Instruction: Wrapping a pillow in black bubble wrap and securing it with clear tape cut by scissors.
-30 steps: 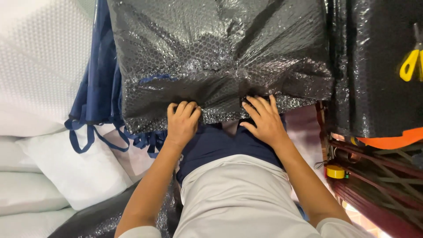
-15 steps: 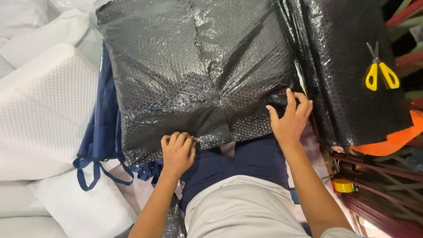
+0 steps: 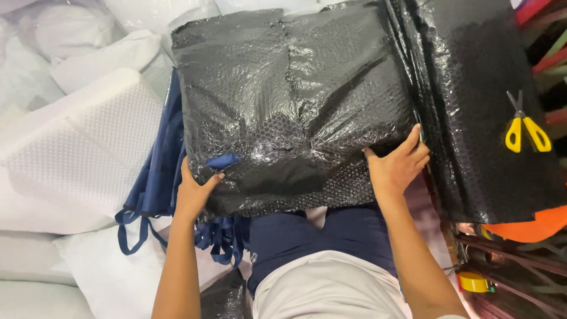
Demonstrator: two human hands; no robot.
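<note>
A large parcel wrapped in black bubble wrap (image 3: pixel 289 100) lies in front of me, over my lap. My left hand (image 3: pixel 195 192) grips its near left edge, thumb on top next to a scrap of blue fabric (image 3: pixel 223 160) that pokes out. My right hand (image 3: pixel 398 165) holds the parcel's near right corner, fingers spread against its side. A dark blue cloth bag with straps (image 3: pixel 156 189) lies under the parcel's left side.
White foam pillows (image 3: pixel 77 147) in clear bags are piled at the left. A stack of black bubble wrap sheets (image 3: pixel 484 118) lies at the right, with yellow-handled scissors (image 3: pixel 522 127) on it. An orange sheet (image 3: pixel 525 227) and a yellow tape roll (image 3: pixel 474 282) sit lower right.
Both hands have moved apart from the parcel's near middle to its left and right edges. The view has shifted, so the parcel shows more fully.
</note>
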